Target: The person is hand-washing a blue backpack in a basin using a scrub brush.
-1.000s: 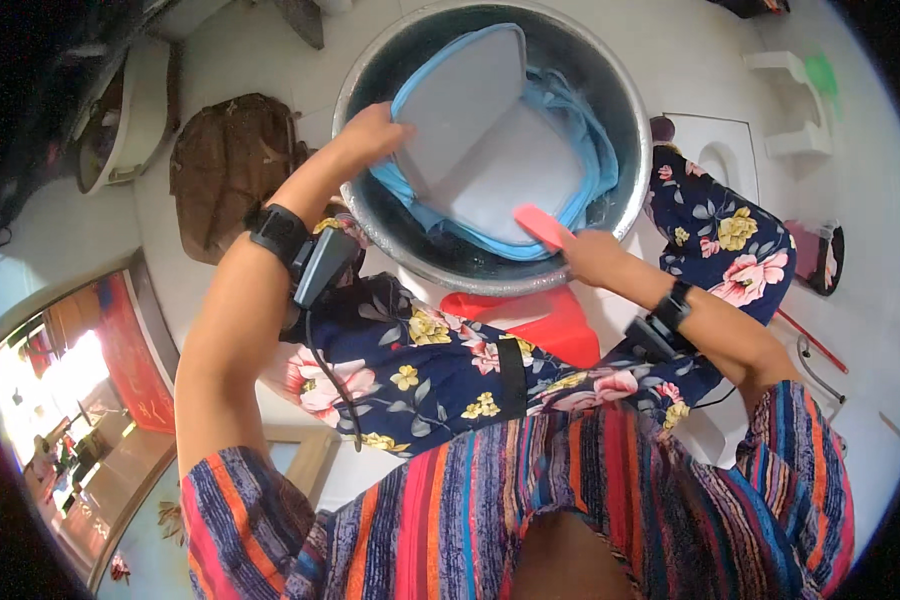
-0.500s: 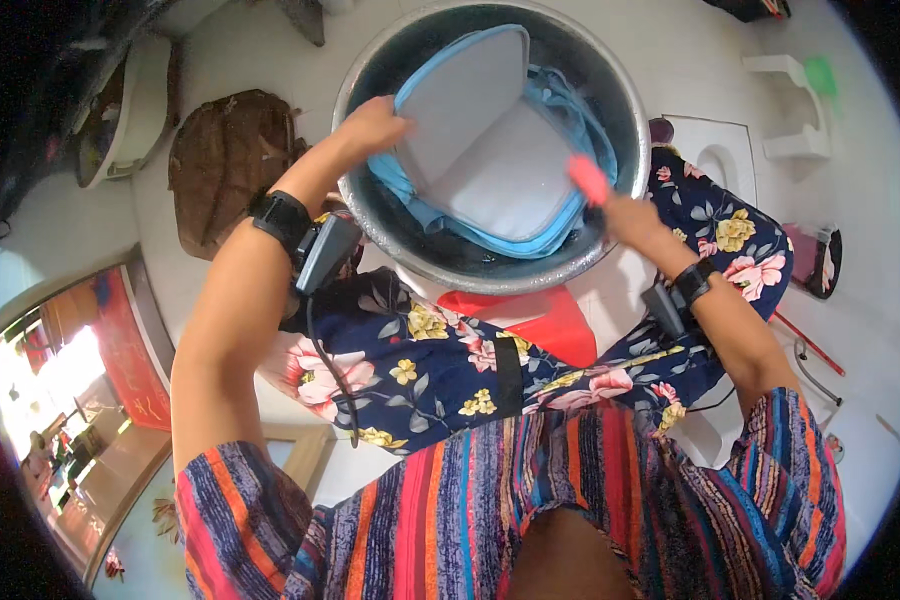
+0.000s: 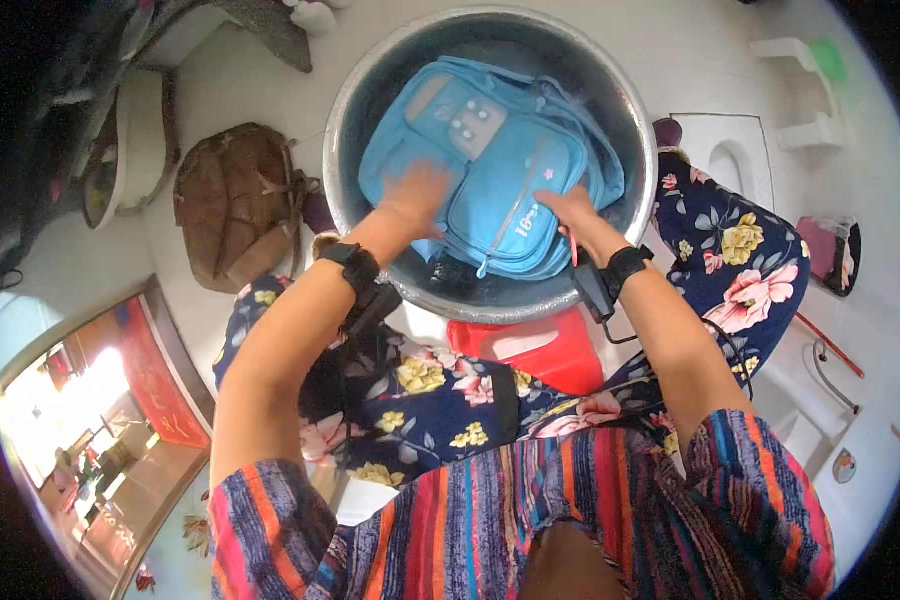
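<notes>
A light blue backpack (image 3: 515,190) with a zipped front pocket lies front side up in a round grey metal basin (image 3: 342,130). My left hand (image 3: 417,195) is on the bag's left part; its fingers are smeared by motion. At the bag's right side is my right hand (image 3: 573,212), thumb stretched over the front pocket and other fingers mostly hidden. Part of a pink brush (image 3: 572,246) shows beneath this hand, held in the closed fingers; its head is hidden. Both wrists carry black straps with small devices.
A brown backpack (image 3: 238,205) rests on the floor left of the basin. Below the basin is a red plastic thing (image 3: 560,355) between my knees. A squat toilet (image 3: 735,165), a white rack (image 3: 810,130) and a red stick (image 3: 832,345) are on the right.
The backpack's raised panel has been folded down, and its blue front now faces up instead of the grey lining. My left hand moved right onto the bag; my right hand moved left onto it.
</notes>
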